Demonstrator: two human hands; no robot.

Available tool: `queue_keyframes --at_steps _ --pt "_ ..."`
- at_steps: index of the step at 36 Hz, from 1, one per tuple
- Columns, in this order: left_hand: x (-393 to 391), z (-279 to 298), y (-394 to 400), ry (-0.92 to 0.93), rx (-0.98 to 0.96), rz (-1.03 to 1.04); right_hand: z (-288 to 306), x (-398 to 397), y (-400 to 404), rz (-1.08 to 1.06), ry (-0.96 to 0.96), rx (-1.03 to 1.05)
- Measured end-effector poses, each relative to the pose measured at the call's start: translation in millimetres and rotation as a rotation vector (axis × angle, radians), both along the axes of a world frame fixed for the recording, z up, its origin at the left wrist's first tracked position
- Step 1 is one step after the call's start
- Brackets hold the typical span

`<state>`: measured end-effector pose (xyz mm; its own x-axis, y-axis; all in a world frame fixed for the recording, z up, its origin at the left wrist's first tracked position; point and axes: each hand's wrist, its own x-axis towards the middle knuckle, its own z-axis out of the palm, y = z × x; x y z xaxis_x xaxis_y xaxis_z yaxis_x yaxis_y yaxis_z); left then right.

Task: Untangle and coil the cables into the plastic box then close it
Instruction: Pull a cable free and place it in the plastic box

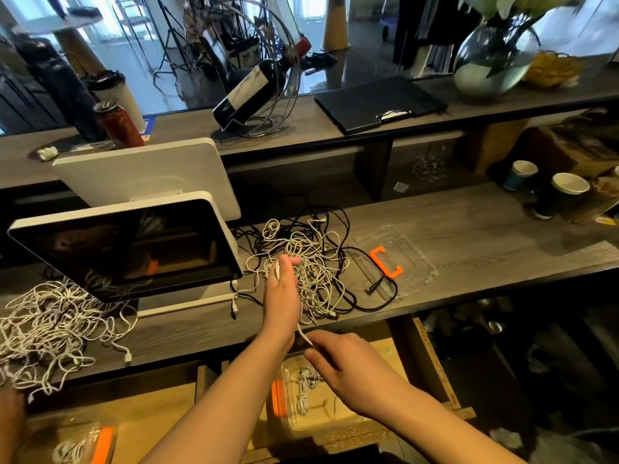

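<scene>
A tangle of white and black cables (311, 262) lies on the wooden counter. My left hand (281, 293) reaches into the tangle and holds a white cable. The same white cable (303, 334) runs down to my right hand (341, 363), which pinches it near the counter's front edge. A clear plastic lid with an orange clip (387, 262) lies to the right of the tangle. Below, in an open drawer, a clear plastic box (318, 396) with an orange clip holds a coiled white cable.
A second heap of white cables (50, 329) lies at the left. A white-framed screen (127, 249) stands left of the tangle. Paper cups (566, 192) stand at the right. Another clear box (87, 443) with an orange clip sits at the lower left.
</scene>
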<state>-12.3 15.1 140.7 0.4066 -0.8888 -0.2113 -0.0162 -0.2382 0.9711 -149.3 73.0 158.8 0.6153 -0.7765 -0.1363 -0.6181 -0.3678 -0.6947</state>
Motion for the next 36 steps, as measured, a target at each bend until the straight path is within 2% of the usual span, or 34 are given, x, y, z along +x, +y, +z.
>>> queue_keyframes --at_steps 4,6,11,16,19,22,25,29,32,36 --pt "-5.3 3.2 4.4 -0.185 -0.004 -0.019 9.8 -1.9 -3.9 0.026 0.006 -0.074" --pt "-6.6 2.2 5.0 -0.203 0.044 -0.112 12.6 -4.0 -6.2 0.042 0.008 -0.095" --pt "-3.1 1.2 9.1 0.082 0.159 -0.480 14.8 -9.5 -9.7 0.041 -0.061 -0.120" --pt "-0.9 7.5 15.4 0.105 0.303 -0.748 14.7 -12.6 -14.1 0.031 -0.112 -0.169" --pt "2.0 7.6 21.3 0.242 0.429 -0.761 13.4 -15.6 -15.3 -0.036 -0.166 -0.179" --pt "1.8 3.6 27.9 0.233 0.443 -0.773 12.6 -21.7 -21.6 -0.142 -0.214 -0.193" --pt "3.0 5.0 32.9 0.210 0.494 -0.808 15.9 -25.4 -28.0 -0.150 -0.197 -0.133" --pt "6.0 6.7 34.9 0.470 0.590 -0.780 18.1 -30.1 -37.0 -0.150 -0.148 -0.050" --pt "8.3 3.5 35.2 0.602 0.567 -0.890 15.2 -34.0 -43.5 -0.169 -0.178 -0.004" --pt "10.6 8.9 33.1 0.645 0.557 -1.032 12.3 -37.7 -48.5 -0.187 -0.240 0.073"
